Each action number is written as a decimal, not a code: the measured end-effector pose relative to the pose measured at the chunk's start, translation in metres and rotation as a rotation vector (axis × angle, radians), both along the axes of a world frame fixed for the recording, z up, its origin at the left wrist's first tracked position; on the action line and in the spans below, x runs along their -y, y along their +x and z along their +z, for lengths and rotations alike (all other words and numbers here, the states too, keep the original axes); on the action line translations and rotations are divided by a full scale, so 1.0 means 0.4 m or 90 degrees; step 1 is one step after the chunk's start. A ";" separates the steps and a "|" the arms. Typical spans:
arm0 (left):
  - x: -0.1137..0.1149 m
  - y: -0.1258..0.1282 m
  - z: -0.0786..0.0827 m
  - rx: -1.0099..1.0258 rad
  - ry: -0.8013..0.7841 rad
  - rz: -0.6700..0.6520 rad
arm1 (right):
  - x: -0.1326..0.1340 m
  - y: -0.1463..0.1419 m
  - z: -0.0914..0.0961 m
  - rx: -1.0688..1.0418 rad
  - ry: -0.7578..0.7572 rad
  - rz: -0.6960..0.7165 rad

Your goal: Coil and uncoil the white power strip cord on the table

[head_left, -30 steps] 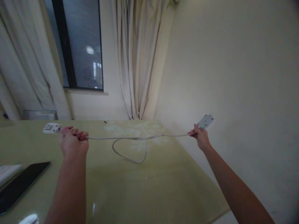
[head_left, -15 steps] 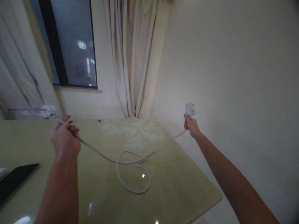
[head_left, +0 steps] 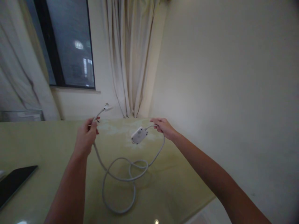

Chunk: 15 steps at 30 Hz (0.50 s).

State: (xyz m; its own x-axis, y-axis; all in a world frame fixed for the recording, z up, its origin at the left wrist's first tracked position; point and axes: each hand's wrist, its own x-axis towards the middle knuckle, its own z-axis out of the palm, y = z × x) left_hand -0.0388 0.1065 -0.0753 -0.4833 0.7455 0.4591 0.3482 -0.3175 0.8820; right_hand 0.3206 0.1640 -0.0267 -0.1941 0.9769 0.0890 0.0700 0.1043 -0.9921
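Note:
A white cable [head_left: 120,212] hangs in loose, crossing loops between my two hands, over the table. My left hand [head_left: 87,133] is closed round it near one end, where a small white plug [head_left: 106,107] sticks up beyond the fingers. Pinched in my right hand [head_left: 163,127] is the cable near its other end. From there a flat white block [head_left: 139,135], which looks like a power strip or adapter, dangles to the left of the fingers. Whether the loops touch the tabletop I cannot tell.
The glossy yellow-green table [head_left: 58,149] stretches beneath the cable. A dark flat tablet-like panel [head_left: 17,183] lies at its left. Behind stand a window [head_left: 70,46], a beige curtain [head_left: 130,62] and, to the right, a plain wall [head_left: 221,77].
Both hands have come inward, the left moving right and the right moving left. The cable sags in wider loops, and the white block has swung from upright to hanging left of my right hand.

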 end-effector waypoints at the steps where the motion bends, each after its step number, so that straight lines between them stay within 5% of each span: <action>1: 0.003 -0.002 0.000 0.026 0.009 0.012 | 0.005 0.005 -0.003 0.004 -0.017 0.012; 7: -0.012 -0.017 -0.017 0.174 0.011 0.000 | 0.043 0.071 -0.030 -0.052 0.042 0.108; 10: -0.021 -0.036 -0.026 0.225 0.036 0.029 | 0.021 0.135 -0.041 0.086 0.142 -0.028; 12: -0.015 -0.070 -0.036 0.249 0.048 0.118 | -0.008 0.201 -0.033 0.251 0.224 -0.177; 15: 0.010 -0.146 -0.051 0.242 0.080 0.245 | -0.038 0.335 0.003 0.302 0.266 -0.319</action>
State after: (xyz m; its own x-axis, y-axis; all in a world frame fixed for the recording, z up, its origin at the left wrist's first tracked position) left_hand -0.0974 0.1025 -0.0955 -0.8593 0.4323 0.2732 0.1245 -0.3413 0.9317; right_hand 0.4545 0.1792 -0.0253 0.1493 0.8625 0.4836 0.6103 0.3044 -0.7313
